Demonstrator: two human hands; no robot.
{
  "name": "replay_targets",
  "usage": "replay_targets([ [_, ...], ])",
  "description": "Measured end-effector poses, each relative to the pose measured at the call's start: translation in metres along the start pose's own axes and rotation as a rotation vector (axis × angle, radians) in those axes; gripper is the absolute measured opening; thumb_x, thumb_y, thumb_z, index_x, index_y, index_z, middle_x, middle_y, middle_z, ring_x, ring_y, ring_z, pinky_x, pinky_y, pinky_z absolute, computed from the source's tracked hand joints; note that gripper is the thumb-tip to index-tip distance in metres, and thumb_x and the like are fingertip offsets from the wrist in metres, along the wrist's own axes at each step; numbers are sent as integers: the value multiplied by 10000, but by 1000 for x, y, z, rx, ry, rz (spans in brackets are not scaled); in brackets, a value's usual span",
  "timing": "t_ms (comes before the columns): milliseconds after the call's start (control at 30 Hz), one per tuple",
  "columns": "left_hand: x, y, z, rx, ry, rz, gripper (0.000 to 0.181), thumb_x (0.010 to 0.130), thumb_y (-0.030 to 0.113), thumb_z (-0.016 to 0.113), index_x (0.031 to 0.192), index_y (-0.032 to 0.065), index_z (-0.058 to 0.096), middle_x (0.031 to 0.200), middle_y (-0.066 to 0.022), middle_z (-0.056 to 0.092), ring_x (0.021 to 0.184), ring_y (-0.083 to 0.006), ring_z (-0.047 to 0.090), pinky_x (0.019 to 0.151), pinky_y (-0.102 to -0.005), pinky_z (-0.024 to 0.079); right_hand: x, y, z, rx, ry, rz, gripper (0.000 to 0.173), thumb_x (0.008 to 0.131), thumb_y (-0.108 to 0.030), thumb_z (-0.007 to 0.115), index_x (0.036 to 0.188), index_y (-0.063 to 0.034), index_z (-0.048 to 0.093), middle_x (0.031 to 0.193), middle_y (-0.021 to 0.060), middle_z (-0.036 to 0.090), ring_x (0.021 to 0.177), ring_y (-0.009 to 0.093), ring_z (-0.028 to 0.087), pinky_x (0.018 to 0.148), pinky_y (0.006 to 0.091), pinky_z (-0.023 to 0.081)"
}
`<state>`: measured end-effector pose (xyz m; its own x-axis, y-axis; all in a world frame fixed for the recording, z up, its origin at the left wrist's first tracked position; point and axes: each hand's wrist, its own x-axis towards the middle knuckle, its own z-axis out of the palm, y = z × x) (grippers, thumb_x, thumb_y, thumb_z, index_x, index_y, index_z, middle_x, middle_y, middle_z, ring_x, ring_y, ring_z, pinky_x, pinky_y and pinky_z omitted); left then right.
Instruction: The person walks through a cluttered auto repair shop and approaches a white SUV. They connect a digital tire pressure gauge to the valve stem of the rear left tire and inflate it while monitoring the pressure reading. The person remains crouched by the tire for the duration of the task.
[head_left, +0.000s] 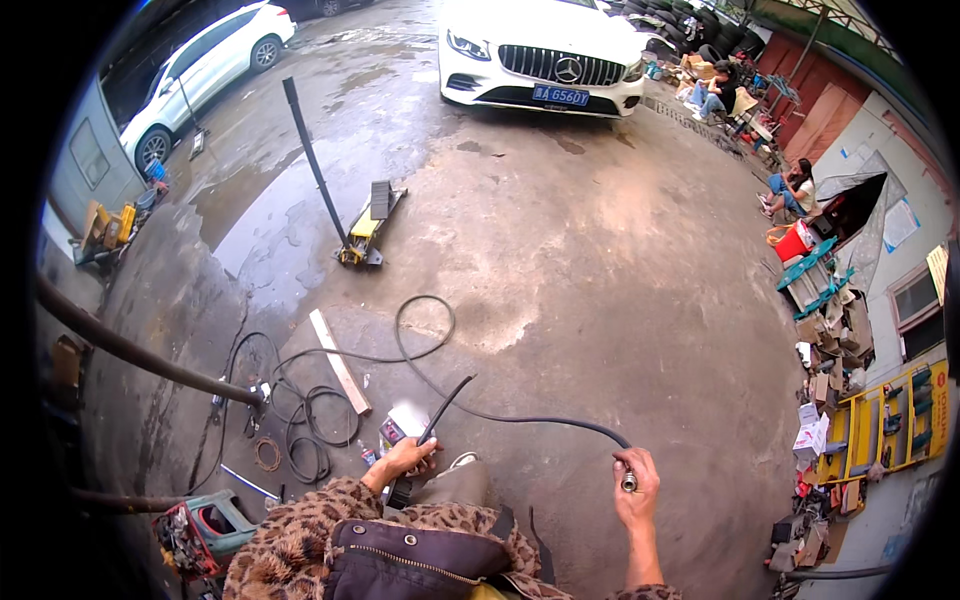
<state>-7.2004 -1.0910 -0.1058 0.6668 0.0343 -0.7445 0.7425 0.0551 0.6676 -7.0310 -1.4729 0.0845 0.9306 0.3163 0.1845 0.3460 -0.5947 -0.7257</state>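
Note:
My left hand (405, 459) grips a short length of black rubber hose (450, 403), whose frayed-looking free end points up and away. In my right hand (639, 491) is the end of a long air hose (517, 419), with its metal coupling (629, 481) turned toward me. From there the hose runs left across the concrete, makes a loop, and joins loose coils (307, 420) on the ground. Just beyond my left hand stands a white box (409, 420), partly covered by the hand and hose. The lower end of the short hose is hidden.
A wooden plank (339, 360) and a yellow floor jack (366, 229) with an upright handle lie ahead. Dark posts (150, 352) cross the left side. A tool-filled container (206, 529) sits lower left. A white car (540, 52) faces me; seated people (792, 187) and clutter line the right wall.

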Motion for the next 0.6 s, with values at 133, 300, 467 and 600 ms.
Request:
replay_targets([
  [133,94,102,39,-126,-155,113,643,998,558,375,1437,90,407,1052,-132,708,705,-136,637,568,-241,405,118,-43,-40,480,203,-77,117,855,16,655,967,-2,628,930,108,606,867,214,630,758,326,510],
  [300,243,198,64,-319,-225,94,727,980,601,349,1519,128,230,1295,-266,560,978,-260,689,539,-217,366,273,-28,-91,901,284,-252,285,856,-54,707,1091,-11,552,939,119,563,828,239,627,745,356,523],
  [467,386,329,60,-1027,55,165,602,1004,540,360,1405,92,391,1241,-174,631,976,-242,661,562,-258,388,387,15,-173,852,526,-289,374,892,-187,688,1167,-24,493,943,99,538,766,209,593,661,311,472],
  [600,490,385,12,-1608,-165,215,636,1005,518,369,1205,-68,513,1072,-158,662,840,-242,636,552,-301,440,428,120,-298,805,850,-293,316,1014,-188,506,1273,-23,432,983,27,448,780,88,441,605,220,390],
])
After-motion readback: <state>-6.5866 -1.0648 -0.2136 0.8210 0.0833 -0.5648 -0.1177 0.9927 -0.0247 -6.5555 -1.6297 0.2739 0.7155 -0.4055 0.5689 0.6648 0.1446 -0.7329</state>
